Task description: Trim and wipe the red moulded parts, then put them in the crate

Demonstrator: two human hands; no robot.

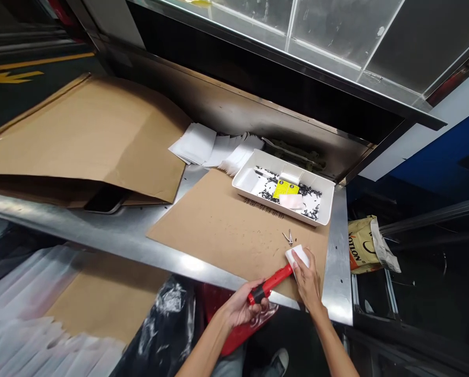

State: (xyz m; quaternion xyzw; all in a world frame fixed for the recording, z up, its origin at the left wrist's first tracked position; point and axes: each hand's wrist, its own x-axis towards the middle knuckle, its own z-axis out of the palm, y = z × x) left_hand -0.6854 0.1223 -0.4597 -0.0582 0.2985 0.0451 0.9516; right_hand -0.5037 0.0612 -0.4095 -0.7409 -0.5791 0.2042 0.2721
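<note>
- Red tool [274, 280], lower centre, probably stiff, light; left hand [243, 303] curls fingers round its banded end, a sound hold
- White pad [301, 251], lower right, likely soft; right hand [308, 277] pinches it

Red on your tool [276, 277], black on its band [259, 294]; white on your block [298, 254]! Your tray [327, 205], white, is speckled with black bits [313, 213]; the card [285, 189] is yellow, marked black; the pad [291, 201], glare permitting, looks faintly pink. Brown board [219, 220], silver bench [338, 256].
</note>
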